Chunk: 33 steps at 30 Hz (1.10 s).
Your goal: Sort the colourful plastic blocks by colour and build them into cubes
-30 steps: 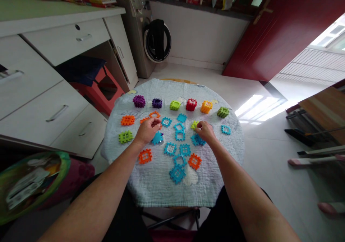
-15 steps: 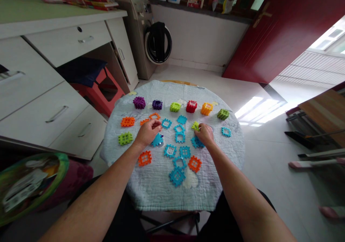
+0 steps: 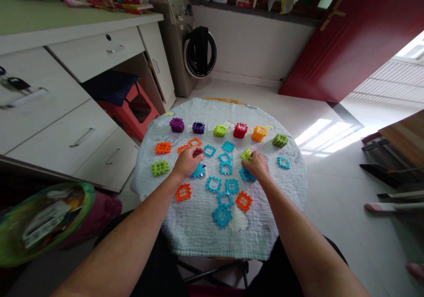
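Observation:
My right hand (image 3: 259,164) pinches a lime-green toothed building block piece (image 3: 246,155) at the right of the table, and the piece appears tilted. Just below that hand lies a blue block piece (image 3: 247,174), partly covered by it. On the left, my left hand (image 3: 188,161) hovers with its fingers curled toward the thumb, and no piece shows between them. A blue block piece (image 3: 198,170) with a bit of purple by it sits under this hand. Orange frame pieces (image 3: 195,141) lie just beyond it, and blue frame pieces (image 3: 225,168) lie between the hands.
Along the far side stand stacks in purple (image 3: 176,125), dark purple, lime, red (image 3: 240,130), yellow and green. Orange and green pieces lie left, and blue and orange ones nearer me. A cloth (image 3: 258,231) covers the round table. A bin (image 3: 88,200) stands left.
The view has shifted slightly, so the table appears farther right. The lime-green piece in my right hand has tilted. My left hand stays in about the same place over the table.

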Each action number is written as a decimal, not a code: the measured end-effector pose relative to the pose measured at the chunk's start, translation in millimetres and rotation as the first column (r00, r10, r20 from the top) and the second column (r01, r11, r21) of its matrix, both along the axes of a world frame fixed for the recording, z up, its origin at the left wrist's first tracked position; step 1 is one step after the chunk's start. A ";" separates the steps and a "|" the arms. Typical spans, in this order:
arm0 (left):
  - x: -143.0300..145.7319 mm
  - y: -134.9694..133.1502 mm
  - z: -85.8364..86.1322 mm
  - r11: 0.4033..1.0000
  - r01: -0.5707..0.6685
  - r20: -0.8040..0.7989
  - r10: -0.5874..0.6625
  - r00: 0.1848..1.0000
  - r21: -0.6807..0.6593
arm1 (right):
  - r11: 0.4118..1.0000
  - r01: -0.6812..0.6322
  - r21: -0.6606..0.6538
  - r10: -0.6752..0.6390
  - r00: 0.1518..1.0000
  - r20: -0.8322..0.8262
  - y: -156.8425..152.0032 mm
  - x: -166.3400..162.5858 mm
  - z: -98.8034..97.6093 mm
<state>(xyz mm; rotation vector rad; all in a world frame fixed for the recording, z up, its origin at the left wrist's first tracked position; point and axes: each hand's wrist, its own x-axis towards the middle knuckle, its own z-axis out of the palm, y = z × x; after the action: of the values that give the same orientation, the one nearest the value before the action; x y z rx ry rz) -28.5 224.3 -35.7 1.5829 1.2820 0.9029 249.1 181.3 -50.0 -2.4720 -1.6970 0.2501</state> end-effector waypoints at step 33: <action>4.9 -4.8 -3.0 0.998 0.064 -0.075 -0.064 0.995 -0.002 | 0.992 -0.115 -0.056 0.115 0.993 0.006 9.7 3.0 2.1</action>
<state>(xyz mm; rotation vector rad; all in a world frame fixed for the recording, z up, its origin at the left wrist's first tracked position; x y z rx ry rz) -23.6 219.5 -38.6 1.6624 1.2755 0.8111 252.1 191.0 -47.8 -2.4201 -1.8644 0.3022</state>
